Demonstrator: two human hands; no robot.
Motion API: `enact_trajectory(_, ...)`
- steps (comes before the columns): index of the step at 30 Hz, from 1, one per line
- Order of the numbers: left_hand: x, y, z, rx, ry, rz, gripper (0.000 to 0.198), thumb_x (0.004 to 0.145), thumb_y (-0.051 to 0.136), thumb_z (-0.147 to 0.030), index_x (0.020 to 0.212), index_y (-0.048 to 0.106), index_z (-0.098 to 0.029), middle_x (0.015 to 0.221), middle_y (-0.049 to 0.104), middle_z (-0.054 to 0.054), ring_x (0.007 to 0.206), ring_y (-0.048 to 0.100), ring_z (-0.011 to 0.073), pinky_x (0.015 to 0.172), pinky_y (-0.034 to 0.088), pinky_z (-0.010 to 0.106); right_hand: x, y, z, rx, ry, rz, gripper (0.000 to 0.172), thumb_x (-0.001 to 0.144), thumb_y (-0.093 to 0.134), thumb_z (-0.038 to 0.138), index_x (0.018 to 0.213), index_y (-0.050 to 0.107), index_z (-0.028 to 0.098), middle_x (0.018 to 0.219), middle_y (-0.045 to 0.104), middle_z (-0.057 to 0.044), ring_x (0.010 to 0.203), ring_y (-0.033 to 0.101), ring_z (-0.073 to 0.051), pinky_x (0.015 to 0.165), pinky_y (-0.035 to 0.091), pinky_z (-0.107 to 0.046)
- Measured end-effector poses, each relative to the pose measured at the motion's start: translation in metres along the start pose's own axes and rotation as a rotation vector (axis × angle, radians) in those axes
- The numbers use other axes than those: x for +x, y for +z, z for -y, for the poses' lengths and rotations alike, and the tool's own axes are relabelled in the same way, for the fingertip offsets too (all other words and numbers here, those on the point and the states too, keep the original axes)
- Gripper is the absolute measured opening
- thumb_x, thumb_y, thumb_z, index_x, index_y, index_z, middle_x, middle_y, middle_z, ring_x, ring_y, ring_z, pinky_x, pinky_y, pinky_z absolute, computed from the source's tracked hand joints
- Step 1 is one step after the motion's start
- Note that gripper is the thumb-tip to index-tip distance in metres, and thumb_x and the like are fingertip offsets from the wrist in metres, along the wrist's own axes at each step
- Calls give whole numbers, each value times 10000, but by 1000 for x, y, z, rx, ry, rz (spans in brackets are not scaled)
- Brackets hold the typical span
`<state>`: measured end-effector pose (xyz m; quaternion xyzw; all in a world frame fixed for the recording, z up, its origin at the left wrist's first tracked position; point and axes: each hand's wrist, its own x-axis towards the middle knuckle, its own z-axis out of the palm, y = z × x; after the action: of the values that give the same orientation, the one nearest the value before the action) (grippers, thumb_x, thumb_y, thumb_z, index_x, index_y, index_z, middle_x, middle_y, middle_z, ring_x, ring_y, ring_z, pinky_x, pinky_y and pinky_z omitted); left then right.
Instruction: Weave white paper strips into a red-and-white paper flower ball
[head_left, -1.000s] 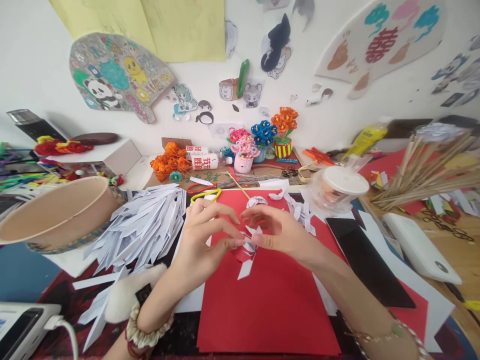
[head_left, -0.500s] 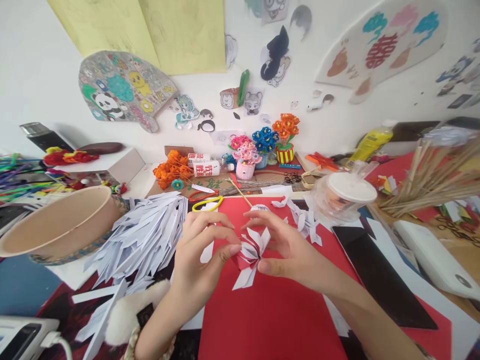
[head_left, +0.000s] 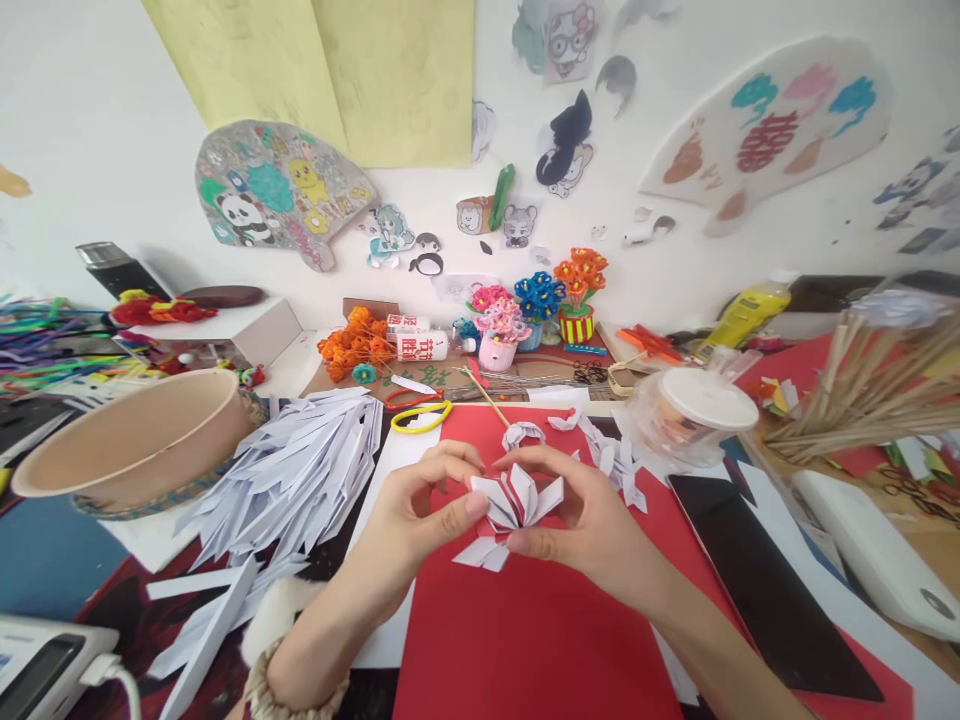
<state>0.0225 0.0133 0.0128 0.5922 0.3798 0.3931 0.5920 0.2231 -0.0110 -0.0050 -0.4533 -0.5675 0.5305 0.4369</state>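
Observation:
Between my two hands is a folded paper flower [head_left: 516, 500], white with red inner edges and petals that fan outward. My left hand [head_left: 431, 510] pinches its left petals between thumb and fingers. From the other side my right hand [head_left: 574, 510] grips it, thumb low and fingers curled behind. Just below the flower, loose white paper pieces [head_left: 484, 553] lie on a red sheet [head_left: 536, 640]. Beyond my fingers lies a round white paper piece [head_left: 523, 435] with a thin stick [head_left: 486, 395] at it.
Left of the hands lie a heap of folded white strips [head_left: 300, 470] and a beige bowl [head_left: 135, 430]. Yellow-handled scissors [head_left: 421, 417] lie ahead. At right are a black tablet [head_left: 772, 590], a white power bank [head_left: 877, 550] and a lidded cup [head_left: 709, 400]. Flower pots [head_left: 496, 352] stand by the wall.
The paper flower has turned in my hands, so its petals now face up and outward. My fingers have shifted around it, and the view has tilted slightly upward.

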Motion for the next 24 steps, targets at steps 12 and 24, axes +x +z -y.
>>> enact_trajectory(12,1,0,-6,80,-57,6,335,790,736,-529,732,706,-201,1085,608,65,1034,575,241,947,437,364,1,-4,9,-221,-7,-3,523,679,868,464,1123,676,265,1127,720,-64,979,647,-270,832,511,-410)
enact_trajectory(24,-1,1,-5,64,-75,52,322,821,705,-525,751,705,-211,1147,567,63,1112,543,247,1034,381,381,2,-9,6,-210,2,78,498,714,859,425,1151,661,290,1175,702,-51,1079,633,-280,891,483,-435)
